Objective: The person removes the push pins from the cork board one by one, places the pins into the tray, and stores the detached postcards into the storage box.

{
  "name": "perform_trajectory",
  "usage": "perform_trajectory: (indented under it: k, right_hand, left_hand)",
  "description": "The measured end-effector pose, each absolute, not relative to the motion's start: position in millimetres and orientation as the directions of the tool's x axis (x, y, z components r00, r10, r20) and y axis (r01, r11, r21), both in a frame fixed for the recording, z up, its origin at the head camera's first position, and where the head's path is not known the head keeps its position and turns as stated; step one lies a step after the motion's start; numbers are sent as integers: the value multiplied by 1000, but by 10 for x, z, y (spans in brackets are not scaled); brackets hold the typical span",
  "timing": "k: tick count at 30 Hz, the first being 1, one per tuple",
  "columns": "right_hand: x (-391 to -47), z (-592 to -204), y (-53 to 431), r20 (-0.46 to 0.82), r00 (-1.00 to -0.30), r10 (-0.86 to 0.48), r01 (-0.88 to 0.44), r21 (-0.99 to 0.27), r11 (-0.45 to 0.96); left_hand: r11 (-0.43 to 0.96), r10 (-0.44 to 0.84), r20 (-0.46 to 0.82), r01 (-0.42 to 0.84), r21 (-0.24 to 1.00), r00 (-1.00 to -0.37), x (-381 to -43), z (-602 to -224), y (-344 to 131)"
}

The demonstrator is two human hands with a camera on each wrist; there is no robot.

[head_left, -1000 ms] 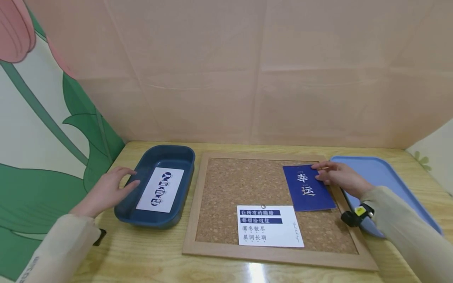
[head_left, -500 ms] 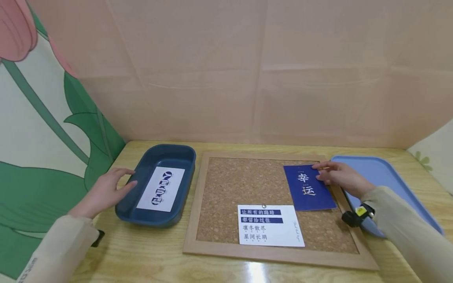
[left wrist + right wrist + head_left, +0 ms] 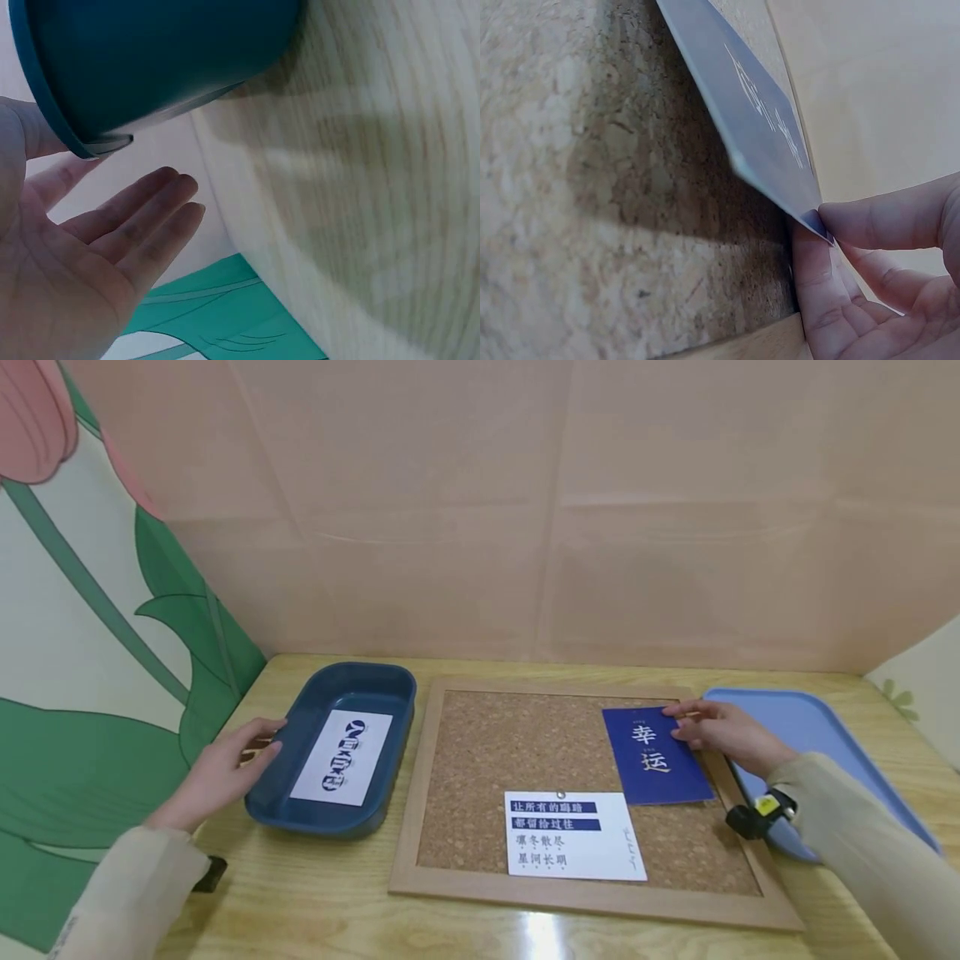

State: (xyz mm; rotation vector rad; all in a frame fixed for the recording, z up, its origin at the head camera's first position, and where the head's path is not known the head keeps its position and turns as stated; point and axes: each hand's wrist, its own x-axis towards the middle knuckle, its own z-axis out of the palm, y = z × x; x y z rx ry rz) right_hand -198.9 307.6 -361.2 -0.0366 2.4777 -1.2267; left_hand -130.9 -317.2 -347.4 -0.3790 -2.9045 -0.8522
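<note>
At the right side of the corkboard point(image 3: 517, 735), my right hand point(image 3: 723, 735) pinches the top right corner of a dark blue card point(image 3: 637, 785) with two large characters. In the right wrist view the card point(image 3: 757, 127) tilts up off the cork, its corner between thumb and fingers point(image 3: 885, 217). My left hand point(image 3: 225, 768) is at the near left rim of a dark blue tub point(image 3: 262, 810), fingers loosely extended. Its fingers point(image 3: 150, 214) show spread below the rim in the left wrist view. A white card with round dark print point(image 3: 348, 768) lies inside the tub.
A white card with printed lines point(image 3: 577, 852) hangs by a pin point(image 3: 560, 795) at the corkboard's lower edge. On the right, a light blue tray point(image 3: 795, 727) lies under my forearm. Behind the wooden table point(image 3: 465, 935) hangs a beige cloth point(image 3: 480, 527).
Both hands keep nearly the same places. The view has shifted slightly, and the left fingers bend a little more at the tub's rim. The right hand still pinches the blue card.
</note>
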Motion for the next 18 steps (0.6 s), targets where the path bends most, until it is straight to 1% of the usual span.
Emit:
perform_trajectory:
  k: [7, 14, 18]
  right_hand:
    - [-1992, -3612, 3070, -311, -932, -189, 135, -778, 613]
    - [-2001, -3615, 3068, -303, -935, -183, 134, -782, 608]
    - [-2005, -3594, 3065, -305, -937, -170, 142, -776, 615]
  left_hand:
    - [792, 186, 98, 208, 574, -978, -1295, -3508, -3204]
    - [759, 177, 88, 193, 622, -980, -1284, -3562, -3247]
    - [743, 158, 36, 143, 654, -987, -1261, -3577, -3259]
